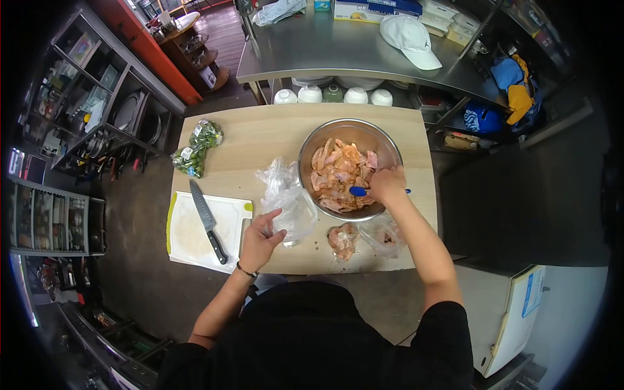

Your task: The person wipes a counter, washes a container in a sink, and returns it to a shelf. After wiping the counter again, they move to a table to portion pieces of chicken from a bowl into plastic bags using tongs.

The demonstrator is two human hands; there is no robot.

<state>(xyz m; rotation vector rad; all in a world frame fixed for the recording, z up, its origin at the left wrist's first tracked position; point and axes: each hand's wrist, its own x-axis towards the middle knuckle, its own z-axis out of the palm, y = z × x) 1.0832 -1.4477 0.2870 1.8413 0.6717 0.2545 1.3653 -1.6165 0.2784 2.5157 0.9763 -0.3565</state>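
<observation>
A large steel bowl holds raw chicken pieces coated in a reddish seasoning. Over the bowl's right side, my right hand is closed round a blue utensil, whose blue parts stick out on both sides of the fist. My left hand is open, thumb and fingers apart, at the edge of a crumpled clear plastic bag left of the bowl. In front of the bowl lie a small bag of raw meat and another clear bag with some meat inside.
A black-handled knife lies across a white cutting board on the left. Bagged greens sit at the table's back left. Behind is a steel counter with a white cap; bowls stand beneath it.
</observation>
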